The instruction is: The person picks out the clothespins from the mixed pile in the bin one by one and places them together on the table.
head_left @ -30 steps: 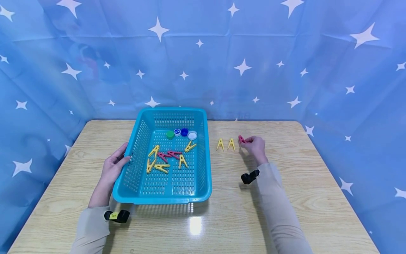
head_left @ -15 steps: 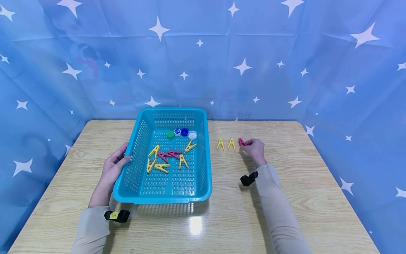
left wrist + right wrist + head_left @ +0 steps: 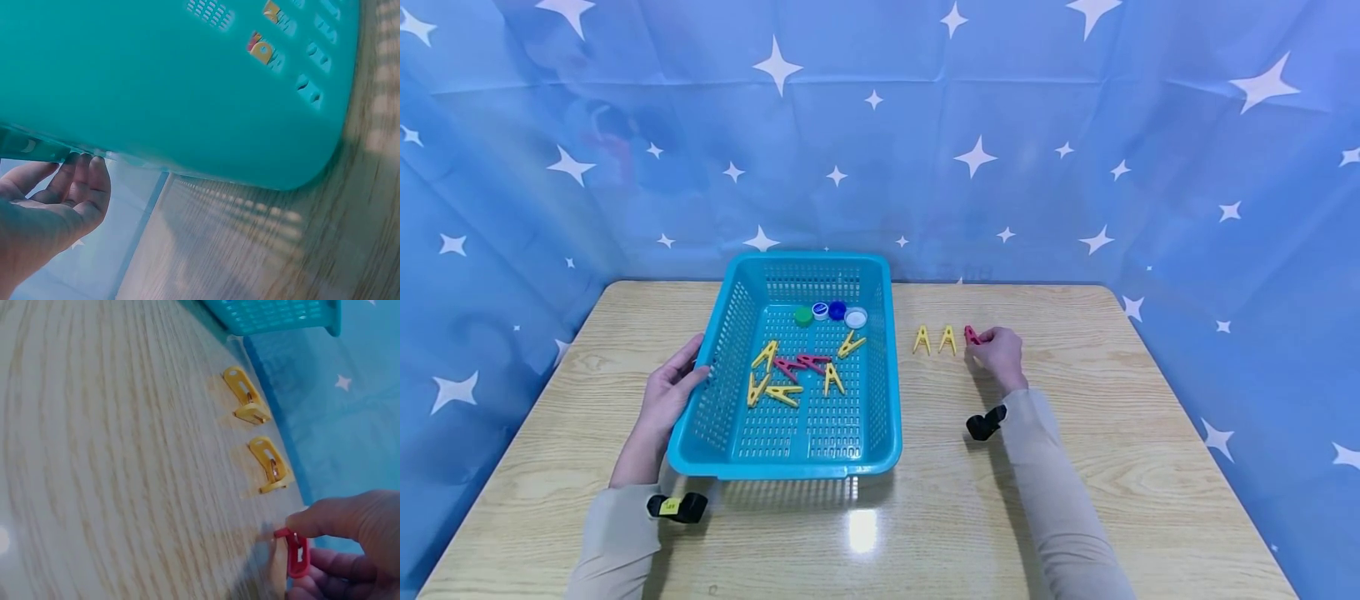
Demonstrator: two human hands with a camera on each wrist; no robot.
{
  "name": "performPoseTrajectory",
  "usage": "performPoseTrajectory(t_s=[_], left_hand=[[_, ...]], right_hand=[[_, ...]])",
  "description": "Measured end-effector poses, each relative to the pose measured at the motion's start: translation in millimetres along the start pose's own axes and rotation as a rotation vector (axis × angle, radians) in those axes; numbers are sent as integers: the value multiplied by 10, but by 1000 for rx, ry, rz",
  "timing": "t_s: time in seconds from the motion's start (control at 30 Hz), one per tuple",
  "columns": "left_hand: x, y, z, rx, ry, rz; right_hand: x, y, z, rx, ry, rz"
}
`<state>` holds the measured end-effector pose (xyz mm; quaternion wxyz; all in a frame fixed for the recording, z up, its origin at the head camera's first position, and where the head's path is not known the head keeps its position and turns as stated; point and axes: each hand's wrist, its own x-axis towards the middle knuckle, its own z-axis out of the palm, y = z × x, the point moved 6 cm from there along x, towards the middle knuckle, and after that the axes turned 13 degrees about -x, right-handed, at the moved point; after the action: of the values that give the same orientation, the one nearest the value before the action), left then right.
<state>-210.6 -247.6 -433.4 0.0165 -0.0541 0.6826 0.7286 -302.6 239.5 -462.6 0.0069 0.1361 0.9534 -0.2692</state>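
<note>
My left hand (image 3: 670,390) grips the left rim of a blue plastic basket (image 3: 892,408), thumb over the edge and fingers along the outside. In the left wrist view, the fingertips (image 3: 97,164) meet the rim of the basket. Over on the right, my right hand (image 3: 1002,354) pinches a red clothespin (image 3: 972,335) between thumb and fingers. The right wrist view shows that red clothespin (image 3: 298,556) standing on its legs at the wooden surface, in line with two yellow clothespins, one nearer (image 3: 270,464) and one farther (image 3: 245,395).
Inside the basket lie several yellow clothespins (image 3: 783,396), two red clothespins (image 3: 787,368), and a row of bottle caps, among them a green cap (image 3: 803,317) and a white cap (image 3: 855,318). A starry blue cloth (image 3: 880,167) hangs behind the wooden table (image 3: 1150,483).
The right hand has come slightly nearer and left, bringing the red clothespin down level with the two yellow ones. The left hand and basket have stayed put.
</note>
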Motion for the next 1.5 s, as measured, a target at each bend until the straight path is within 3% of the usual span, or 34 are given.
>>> performPoseTrajectory(t_s=[0.27, 0.7, 1.1, 1.5], left_hand=[[3, 15, 13, -4, -9, 4], [-4, 28, 8, -11, -9, 7], [1, 30, 9, -17, -8, 20], [17, 26, 5, -4, -5, 39]], right_hand=[[-68, -91, -73, 62, -14, -29], [-148, -489, -258, 191, -38, -92], [-171, -899, -363, 195, -8, -133], [-215, -1397, -422, 190, 36, -280]])
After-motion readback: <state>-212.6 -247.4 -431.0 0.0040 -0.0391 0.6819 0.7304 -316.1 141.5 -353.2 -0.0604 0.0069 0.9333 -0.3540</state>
